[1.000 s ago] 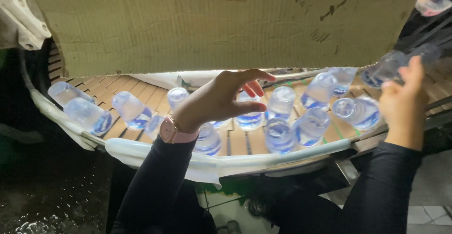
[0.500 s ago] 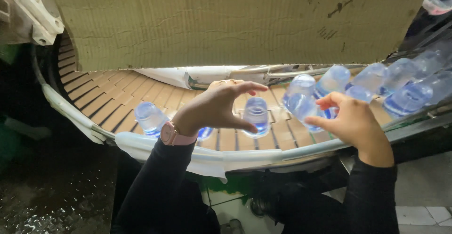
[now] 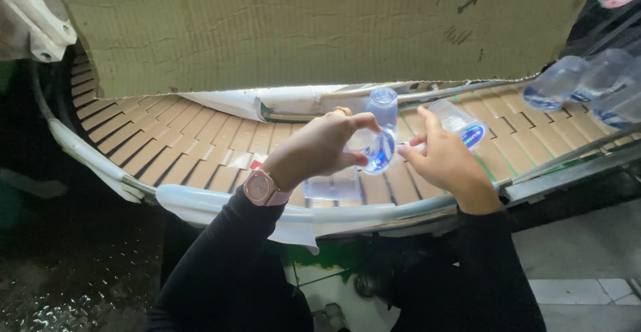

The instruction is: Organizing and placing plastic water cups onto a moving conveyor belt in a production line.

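fingers [image 3: 354, 124] of left hand [image 3: 314, 148] grip a bottle [image 3: 377, 135] above the conveyor [image 3: 187, 145]; right hand [image 3: 444, 162], fingers half curled, touches a second bottle [image 3: 461, 124] beside it.

A clear plastic bottle [image 3: 377, 132], blue-capped, is held upright above the conveyor; its label seems blurred.

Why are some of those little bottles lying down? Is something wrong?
Yes, a few look off. The clear bottles at the far right lie tipped on the slatted conveyor. One more bottle lies on its side behind the right hand, near the left hand.
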